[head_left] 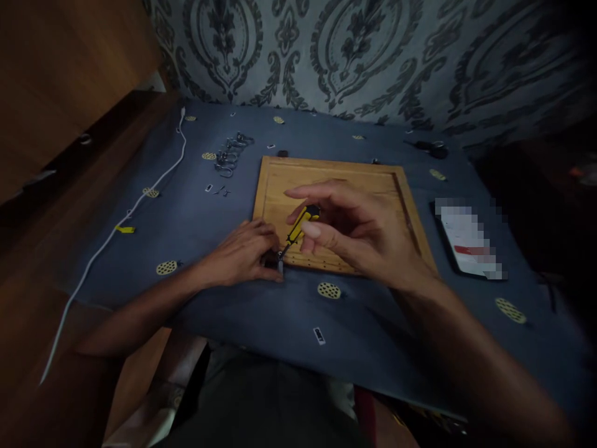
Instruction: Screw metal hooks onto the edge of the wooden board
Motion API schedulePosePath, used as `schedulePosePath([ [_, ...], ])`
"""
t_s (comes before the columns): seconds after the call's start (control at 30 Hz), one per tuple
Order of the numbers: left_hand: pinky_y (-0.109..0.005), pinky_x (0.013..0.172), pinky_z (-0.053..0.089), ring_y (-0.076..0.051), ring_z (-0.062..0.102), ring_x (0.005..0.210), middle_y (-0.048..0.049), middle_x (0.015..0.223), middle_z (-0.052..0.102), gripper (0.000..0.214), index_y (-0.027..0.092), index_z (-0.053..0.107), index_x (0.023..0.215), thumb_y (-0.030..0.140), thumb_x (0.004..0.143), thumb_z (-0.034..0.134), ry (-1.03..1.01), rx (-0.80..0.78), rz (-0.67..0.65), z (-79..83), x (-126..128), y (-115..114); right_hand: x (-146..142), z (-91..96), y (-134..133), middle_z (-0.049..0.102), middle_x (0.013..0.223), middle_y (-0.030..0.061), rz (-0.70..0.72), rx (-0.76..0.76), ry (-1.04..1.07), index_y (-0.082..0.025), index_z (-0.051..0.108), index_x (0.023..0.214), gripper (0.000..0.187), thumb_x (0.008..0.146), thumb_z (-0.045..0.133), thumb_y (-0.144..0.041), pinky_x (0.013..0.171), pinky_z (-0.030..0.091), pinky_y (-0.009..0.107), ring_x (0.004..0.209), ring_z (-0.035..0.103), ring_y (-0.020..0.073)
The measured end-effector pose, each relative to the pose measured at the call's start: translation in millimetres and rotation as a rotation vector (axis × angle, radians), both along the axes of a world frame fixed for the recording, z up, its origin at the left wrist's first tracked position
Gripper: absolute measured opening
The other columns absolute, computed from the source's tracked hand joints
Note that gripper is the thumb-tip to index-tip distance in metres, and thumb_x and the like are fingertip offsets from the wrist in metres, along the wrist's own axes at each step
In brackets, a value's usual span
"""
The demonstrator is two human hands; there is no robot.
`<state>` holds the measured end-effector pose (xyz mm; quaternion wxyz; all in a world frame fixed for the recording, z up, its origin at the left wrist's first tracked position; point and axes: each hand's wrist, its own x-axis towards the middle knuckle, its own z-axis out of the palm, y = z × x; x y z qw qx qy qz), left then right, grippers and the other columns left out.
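A wooden board (336, 177) with a raised rim lies on a blue cloth-covered table (200, 211). My right hand (359, 233) is closed in a pinch round a small screwdriver with a yellow and black handle (302, 223); the tip points down-left at the board's near left corner. My left hand (245, 252) rests at that corner, fingers pressed on a small metal piece (280, 266) under the tip. A row of small holes runs along the board's near edge.
Several metal hooks (231, 152) and small screws (222, 190) lie at the back left. A white cable (140, 199) runs down the table's left side. A phone (466, 239) lies right of the board. Patterned wall behind; a dark tool (431, 147) at back right.
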<state>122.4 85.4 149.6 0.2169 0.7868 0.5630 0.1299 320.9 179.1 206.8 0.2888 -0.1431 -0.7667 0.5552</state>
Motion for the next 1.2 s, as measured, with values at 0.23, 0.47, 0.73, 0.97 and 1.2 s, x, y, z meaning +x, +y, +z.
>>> schedulePosePath([
  [0.23,-0.039,0.094,0.043,-0.029,0.059,0.111,-0.0067,0.108,0.068,0.047,0.017,0.066,0.098,0.058,0.081,0.083,-0.03,-0.029,0.007,3.5,0.2,0.2,-0.6,1.0,0.9,0.076,0.086,-0.0006,-0.106,0.035,0.016,-0.022,0.074,0.087,0.027,0.08,0.089,-0.044,0.047,0.053,0.023,0.049,0.059,0.0082],
  [0.47,-0.039,0.093,0.04,-0.029,0.058,0.113,-0.0058,0.111,0.065,0.043,0.017,0.067,0.1,0.053,0.084,0.082,-0.034,-0.026,0.0,-2.1,-0.3,-0.1,-1.4,-1.3,-5.9,0.076,0.084,-0.0006,-0.036,-0.028,-0.046,-0.023,0.073,0.106,0.03,0.086,0.084,-0.042,0.057,0.059,0.025,0.059,0.071,0.0122],
  [0.73,-0.036,0.09,0.04,-0.026,0.058,0.108,-0.0054,0.107,0.065,0.042,0.018,0.064,0.1,0.051,0.084,0.084,-0.055,0.051,-0.01,-10.5,-3.0,-1.4,2.2,-10.2,-18.2,0.073,0.081,-0.0021,-0.296,0.087,0.033,-0.022,0.071,0.086,0.028,0.076,0.093,-0.037,0.05,0.058,0.023,0.057,0.066,0.0111],
  [0.97,-0.034,0.086,0.038,-0.025,0.058,0.106,-0.0045,0.103,0.065,0.041,0.018,0.062,0.092,0.051,0.083,0.085,-0.049,0.059,-0.033,-6.9,-2.4,-1.9,8.8,-17.9,-25.4,0.071,0.086,0.0004,-0.523,0.199,0.155,-0.026,0.071,0.09,0.014,0.088,0.083,-0.031,0.05,0.061,0.025,0.063,0.067,0.0133],
  [1.2,-0.033,0.086,0.038,-0.024,0.057,0.102,-0.004,0.104,0.064,0.041,0.017,0.062,0.093,0.048,0.081,0.087,-0.044,0.022,-0.019,0.0,-0.4,-1.2,11.6,-24.2,-22.5,0.073,0.085,0.0,-0.507,0.165,0.091,-0.024,0.07,0.091,0.018,0.087,0.084,-0.035,0.049,0.061,0.025,0.056,0.065,0.0113],
])
